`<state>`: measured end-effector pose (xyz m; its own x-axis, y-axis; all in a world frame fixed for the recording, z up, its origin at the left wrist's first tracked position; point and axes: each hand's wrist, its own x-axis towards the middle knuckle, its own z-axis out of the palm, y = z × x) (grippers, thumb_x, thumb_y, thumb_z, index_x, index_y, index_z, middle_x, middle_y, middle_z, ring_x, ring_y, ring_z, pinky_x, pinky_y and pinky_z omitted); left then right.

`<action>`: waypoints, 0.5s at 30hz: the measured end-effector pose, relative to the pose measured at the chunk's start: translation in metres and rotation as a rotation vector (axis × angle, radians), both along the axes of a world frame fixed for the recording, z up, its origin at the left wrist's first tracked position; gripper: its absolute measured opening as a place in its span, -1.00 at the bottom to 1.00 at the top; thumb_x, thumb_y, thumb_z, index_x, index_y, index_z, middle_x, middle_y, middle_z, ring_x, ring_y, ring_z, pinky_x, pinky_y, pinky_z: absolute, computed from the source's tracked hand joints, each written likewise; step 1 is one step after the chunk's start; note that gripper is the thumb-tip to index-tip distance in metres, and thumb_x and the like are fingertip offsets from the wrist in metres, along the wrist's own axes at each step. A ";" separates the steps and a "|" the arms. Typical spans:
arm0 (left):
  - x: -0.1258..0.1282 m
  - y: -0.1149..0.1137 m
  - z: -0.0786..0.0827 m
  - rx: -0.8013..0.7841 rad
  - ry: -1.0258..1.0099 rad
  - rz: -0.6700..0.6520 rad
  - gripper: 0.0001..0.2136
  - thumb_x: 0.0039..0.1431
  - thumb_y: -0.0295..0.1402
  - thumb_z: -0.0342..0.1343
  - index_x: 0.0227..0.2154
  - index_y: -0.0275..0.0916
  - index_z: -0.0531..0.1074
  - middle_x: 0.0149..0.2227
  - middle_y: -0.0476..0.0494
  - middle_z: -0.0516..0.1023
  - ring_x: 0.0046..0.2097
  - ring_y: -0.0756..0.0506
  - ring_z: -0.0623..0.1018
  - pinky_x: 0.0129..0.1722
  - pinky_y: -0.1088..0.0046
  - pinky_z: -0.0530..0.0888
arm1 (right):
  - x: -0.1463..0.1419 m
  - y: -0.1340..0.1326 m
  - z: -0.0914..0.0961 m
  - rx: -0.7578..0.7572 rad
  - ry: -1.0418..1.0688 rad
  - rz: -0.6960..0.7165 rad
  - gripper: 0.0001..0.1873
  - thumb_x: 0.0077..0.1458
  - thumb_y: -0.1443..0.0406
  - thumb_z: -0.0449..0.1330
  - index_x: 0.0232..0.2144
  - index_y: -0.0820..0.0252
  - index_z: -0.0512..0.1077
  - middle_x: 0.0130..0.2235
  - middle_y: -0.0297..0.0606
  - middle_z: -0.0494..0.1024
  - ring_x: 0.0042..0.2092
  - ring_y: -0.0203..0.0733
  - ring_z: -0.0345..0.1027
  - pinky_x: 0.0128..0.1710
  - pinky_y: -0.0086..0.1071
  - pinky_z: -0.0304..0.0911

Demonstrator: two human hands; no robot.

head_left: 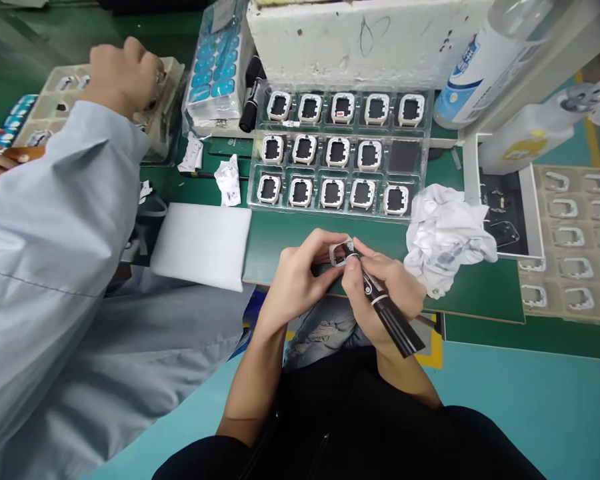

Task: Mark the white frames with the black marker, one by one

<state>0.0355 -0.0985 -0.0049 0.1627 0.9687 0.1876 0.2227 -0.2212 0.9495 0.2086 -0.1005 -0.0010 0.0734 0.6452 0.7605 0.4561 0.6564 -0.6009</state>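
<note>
My left hand (300,270) pinches a small white square frame part (338,251) just over the table's front edge. My right hand (385,287) grips a black marker pen (386,307) like a pencil, its tip pressed onto that part. Straight ahead lies a clear plastic tray (427,143) holding three rows of the same white-framed parts with dark middles; one pocket at the right of its middle row is empty.
A crumpled white cloth (447,237) lies right of my hands. A white foam pad (200,243) sits to the left. A co-worker in a light blue sleeve (55,220) reaches to a beige tray (173,70) at the far left. Beige trays of clips (573,243) stand right.
</note>
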 end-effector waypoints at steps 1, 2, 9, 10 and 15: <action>0.000 0.000 0.000 0.000 0.007 -0.002 -0.69 0.57 -0.34 0.43 0.27 -0.11 0.62 0.13 -0.17 0.90 0.09 -0.15 0.92 0.14 0.40 0.84 | 0.000 0.000 0.000 -0.015 0.009 0.000 -0.81 0.55 0.43 0.44 -0.01 0.02 0.59 -0.19 -0.34 0.81 -0.06 0.10 0.91 -0.08 -0.23 0.90; 0.000 0.000 0.001 0.001 0.014 -0.003 -0.68 0.57 -0.35 0.43 0.27 -0.12 0.62 0.11 -0.17 0.90 0.08 -0.15 0.92 0.14 0.39 0.84 | 0.001 0.001 0.001 -0.034 0.024 -0.004 -0.82 0.55 0.42 0.44 -0.03 0.01 0.58 -0.19 -0.34 0.81 -0.05 0.11 0.91 -0.10 -0.26 0.88; 0.001 0.001 0.006 0.022 0.007 0.007 -0.67 0.50 -0.44 0.48 0.22 -0.10 0.62 0.04 -0.12 0.91 0.06 -0.16 0.93 0.12 0.40 0.85 | 0.004 0.004 0.004 -0.097 0.093 -0.017 -0.81 0.55 0.36 0.44 -0.14 -0.01 0.55 -0.25 -0.38 0.78 -0.17 0.06 0.89 -0.27 -0.33 0.78; 0.002 0.001 0.006 0.025 -0.003 0.009 -0.67 0.49 -0.46 0.48 0.21 -0.10 0.62 0.04 -0.12 0.91 0.06 -0.15 0.93 0.12 0.41 0.85 | 0.004 0.003 0.004 -0.090 0.091 -0.007 -0.81 0.54 0.38 0.44 -0.13 -0.01 0.56 -0.26 -0.39 0.77 -0.14 0.08 0.90 -0.25 -0.32 0.80; 0.002 0.002 0.006 0.028 -0.022 0.014 -0.68 0.48 -0.48 0.47 0.17 -0.10 0.61 0.05 -0.10 0.92 0.07 -0.14 0.93 0.09 0.45 0.85 | 0.004 0.001 0.002 -0.078 0.075 0.030 -0.81 0.53 0.41 0.44 -0.09 -0.01 0.56 -0.24 -0.41 0.78 -0.04 0.12 0.91 -0.13 -0.31 0.85</action>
